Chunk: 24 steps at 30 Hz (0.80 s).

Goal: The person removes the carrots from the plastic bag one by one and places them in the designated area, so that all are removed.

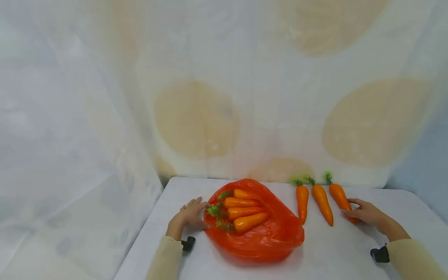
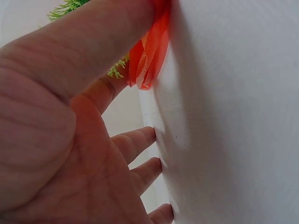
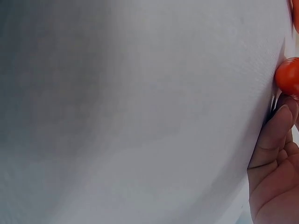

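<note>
A red plastic bag (image 1: 259, 245) lies spread on the table, with several orange carrots (image 1: 250, 221) on it, their green tops to the left. My left hand (image 1: 190, 214) is at the bag's left edge. In the left wrist view its thumb and index finger touch the red plastic, while the other fingertips rest on the white surface. To the right of the bag lie three more carrots. My right hand (image 1: 369, 214) touches the lower part of the rightmost carrot (image 1: 337, 194). The right wrist view shows the rounded carrot end (image 3: 287, 77) at the fingertips.
The other two loose carrots, a left one (image 1: 302, 202) and a middle one (image 1: 322, 202), lie between the bag and my right hand. A pale curtain (image 1: 266, 97) with tan round patches hangs behind the white table (image 1: 336, 252).
</note>
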Each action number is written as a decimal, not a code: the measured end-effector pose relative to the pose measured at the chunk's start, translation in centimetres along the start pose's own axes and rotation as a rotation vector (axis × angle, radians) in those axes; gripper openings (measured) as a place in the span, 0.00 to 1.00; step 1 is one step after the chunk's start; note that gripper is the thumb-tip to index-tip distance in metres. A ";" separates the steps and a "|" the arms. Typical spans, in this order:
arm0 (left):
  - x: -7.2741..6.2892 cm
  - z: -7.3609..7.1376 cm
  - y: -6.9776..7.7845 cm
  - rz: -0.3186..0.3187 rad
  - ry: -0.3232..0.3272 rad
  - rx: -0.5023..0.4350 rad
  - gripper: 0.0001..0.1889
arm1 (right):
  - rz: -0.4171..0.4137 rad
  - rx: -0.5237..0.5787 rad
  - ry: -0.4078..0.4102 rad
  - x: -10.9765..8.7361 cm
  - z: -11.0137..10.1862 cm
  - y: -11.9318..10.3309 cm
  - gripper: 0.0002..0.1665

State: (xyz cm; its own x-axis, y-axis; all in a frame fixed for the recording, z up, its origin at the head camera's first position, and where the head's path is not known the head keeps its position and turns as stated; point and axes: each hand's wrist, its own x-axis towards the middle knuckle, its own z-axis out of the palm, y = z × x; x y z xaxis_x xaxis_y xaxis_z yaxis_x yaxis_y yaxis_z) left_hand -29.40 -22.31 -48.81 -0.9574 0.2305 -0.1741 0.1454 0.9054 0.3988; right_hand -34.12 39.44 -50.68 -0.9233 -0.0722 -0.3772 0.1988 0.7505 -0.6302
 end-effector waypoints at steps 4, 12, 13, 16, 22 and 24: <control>0.0 0.3 0.0 -0.010 -0.019 0.007 0.38 | 0.018 0.008 -0.001 -0.2 0.5 0.4 0.66; 0.2 0.1 -0.2 -0.001 -0.005 0.003 0.38 | 0.002 0.013 0.025 0.0 0.3 0.1 0.64; 0.2 0.1 -0.2 -0.003 -0.006 0.002 0.38 | 0.001 0.012 0.024 0.0 0.2 0.0 0.64; 0.1 0.0 -0.3 -0.005 0.000 -0.005 0.38 | -0.004 0.000 0.026 0.2 0.0 -0.2 0.64; -0.3 -0.1 -0.7 0.000 0.003 -0.013 0.37 | -0.022 -0.033 0.015 0.2 0.4 -0.7 0.65; -0.1 0.0 -0.6 0.009 0.000 -0.007 0.37 | -0.023 -0.033 0.006 -0.2 0.2 -0.7 0.64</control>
State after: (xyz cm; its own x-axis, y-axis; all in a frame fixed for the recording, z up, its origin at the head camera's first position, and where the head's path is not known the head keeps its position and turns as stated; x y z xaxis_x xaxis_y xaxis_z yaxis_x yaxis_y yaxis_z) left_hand -29.35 -22.89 -49.07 -0.9561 0.2384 -0.1705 0.1520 0.9007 0.4070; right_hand -34.04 38.82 -50.36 -0.9296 -0.0856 -0.3585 0.1667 0.7700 -0.6159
